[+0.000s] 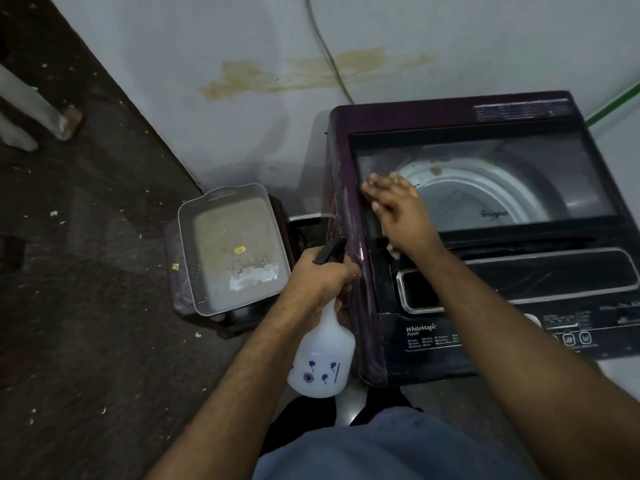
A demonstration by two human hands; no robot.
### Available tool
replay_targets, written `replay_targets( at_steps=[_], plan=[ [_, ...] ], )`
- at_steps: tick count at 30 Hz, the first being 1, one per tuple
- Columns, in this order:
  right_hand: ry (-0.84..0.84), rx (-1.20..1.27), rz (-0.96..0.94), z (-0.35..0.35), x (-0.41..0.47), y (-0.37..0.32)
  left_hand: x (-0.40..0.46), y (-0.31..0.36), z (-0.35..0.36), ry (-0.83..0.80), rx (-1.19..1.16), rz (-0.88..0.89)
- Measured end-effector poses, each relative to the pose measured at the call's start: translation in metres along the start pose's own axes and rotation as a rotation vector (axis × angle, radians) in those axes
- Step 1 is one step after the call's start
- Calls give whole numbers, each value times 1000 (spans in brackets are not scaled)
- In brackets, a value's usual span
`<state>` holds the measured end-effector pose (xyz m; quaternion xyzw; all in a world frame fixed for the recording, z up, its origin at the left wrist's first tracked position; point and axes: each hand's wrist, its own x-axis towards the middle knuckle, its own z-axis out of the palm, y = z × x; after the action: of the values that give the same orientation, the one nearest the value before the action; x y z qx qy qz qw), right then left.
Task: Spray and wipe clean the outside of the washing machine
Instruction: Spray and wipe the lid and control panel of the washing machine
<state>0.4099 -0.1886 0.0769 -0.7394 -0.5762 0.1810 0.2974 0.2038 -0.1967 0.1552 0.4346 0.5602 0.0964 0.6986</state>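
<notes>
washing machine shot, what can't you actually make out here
Head view only:
- Cloth: only a pale scrap shows under the right hand, which lies flat on the washing machine lid; the hand covers the rest.
- Spray bottle trigger: covered by the left hand gripping the neck.
- Control panel small print: too small and blurred to read.
- Machine's right side: cut off by the frame edge.
- Its front and left walls: hardly visible from above.

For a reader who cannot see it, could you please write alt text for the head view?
Seen from above, a person's right hand lies with fingers spread on the lid of a dark purple top-loading washing machine, while the left hand grips a white spray bottle beside its left edge. A clear plastic tray sits on a stool to the left.
</notes>
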Motion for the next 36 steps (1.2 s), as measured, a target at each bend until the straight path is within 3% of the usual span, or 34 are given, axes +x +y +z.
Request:
replay_targets(
  at_steps=[2,5,7,11,13,15,19,22,27,29,33,36],
  plan=[
    [13,-13,23,11,7,-14,1,-1,4,5,8,12],
    [-263,-96,-264,10,-13,-18,3,2,11,5,23,15],
    [-361,-66,-368,-3,-30,-3,4,5,15,-3,28,14],
    [-148,4,-178,-22,-20,19,6,10,21,-16,23,11],
    [-25,3,-16,-10,-3,9,7,9,25,-1,19,12],
    [7,-2,26,4,4,-9,7,8,28,14,23,18],
    [-342,-20,-233,1,-21,-21,3,4,28,21,-9,17],
    [-508,53,-275,-21,-31,-10,-1,0,21,60,-32,5],
    [-341,698,200,-48,-38,-22,-12,-9,14,59,23,38],
    [-241,823,325,-52,-56,-28,-15,-12,13,45,39,50],
    [-60,809,444,-58,-103,-22,-19,-18,19,22,61,51],
    [96,442,354,-52,-129,-6,-22,-23,27,-12,92,52]
  ],
)
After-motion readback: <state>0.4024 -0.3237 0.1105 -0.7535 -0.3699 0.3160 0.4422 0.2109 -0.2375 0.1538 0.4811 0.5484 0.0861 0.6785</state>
